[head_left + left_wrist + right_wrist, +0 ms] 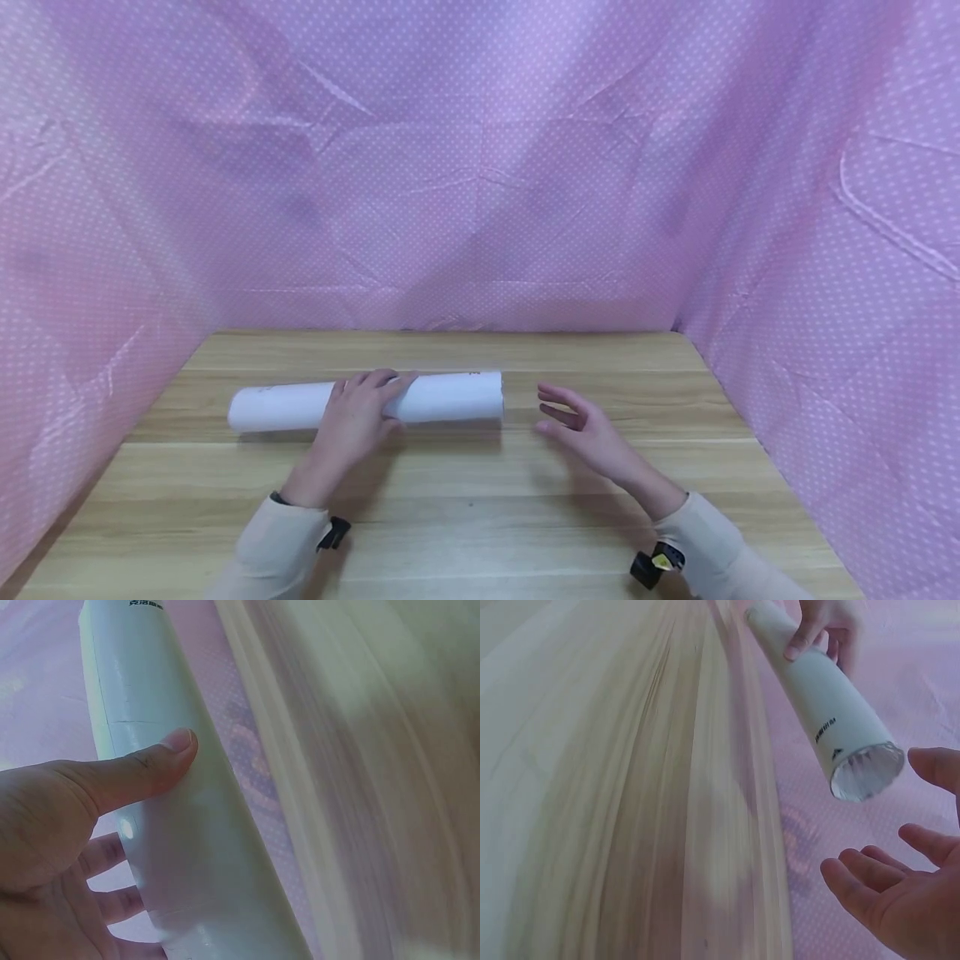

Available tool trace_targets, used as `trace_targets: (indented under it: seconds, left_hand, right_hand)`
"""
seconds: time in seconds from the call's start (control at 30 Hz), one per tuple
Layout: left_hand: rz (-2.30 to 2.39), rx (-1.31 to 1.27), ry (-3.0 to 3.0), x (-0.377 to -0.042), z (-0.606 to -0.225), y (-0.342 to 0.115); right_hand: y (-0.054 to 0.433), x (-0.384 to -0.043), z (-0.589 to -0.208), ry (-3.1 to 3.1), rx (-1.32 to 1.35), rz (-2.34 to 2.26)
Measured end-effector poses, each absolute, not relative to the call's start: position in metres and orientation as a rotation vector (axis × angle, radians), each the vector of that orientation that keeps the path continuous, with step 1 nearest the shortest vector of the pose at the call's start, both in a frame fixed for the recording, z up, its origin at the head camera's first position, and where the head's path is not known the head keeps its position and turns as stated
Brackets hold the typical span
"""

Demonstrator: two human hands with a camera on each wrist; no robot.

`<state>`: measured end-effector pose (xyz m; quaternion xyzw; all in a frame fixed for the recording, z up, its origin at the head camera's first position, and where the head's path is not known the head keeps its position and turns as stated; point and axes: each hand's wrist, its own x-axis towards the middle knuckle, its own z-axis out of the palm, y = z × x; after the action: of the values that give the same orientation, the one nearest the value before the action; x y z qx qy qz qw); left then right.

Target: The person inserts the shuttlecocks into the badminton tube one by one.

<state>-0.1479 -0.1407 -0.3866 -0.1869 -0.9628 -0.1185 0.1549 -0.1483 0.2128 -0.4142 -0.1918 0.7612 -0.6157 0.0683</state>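
A long white roll lies crosswise in front of me, left of centre, with a shadow under it on the wooden table. My left hand grips it around the middle. In the left wrist view the thumb presses along one side, while the other fingers go behind the roll. Small black print and a round end with crinkled white folds show on the roll in the right wrist view. My right hand hovers a short way right of that end, fingers loosely bent, holding nothing.
The wooden table reaches back to a pink cloth with white dots, which hangs behind it and along both sides. A black strap device sits on each wrist, below the beige sleeves.
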Motion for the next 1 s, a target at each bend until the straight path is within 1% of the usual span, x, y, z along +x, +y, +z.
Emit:
trace_targets:
  seconds: [0.47,1.0]
  left_hand:
    - [-0.431,-0.518,-2.883,-0.181,-0.408,-0.146]
    - [-0.423,-0.513,-2.908,-0.18,-0.418,-0.145]
  right_hand:
    - [0.237,-0.148,-0.427,2.407,-0.535,-1.827]
    - [0.242,-0.145,-0.426,2.465,-0.563,-1.783]
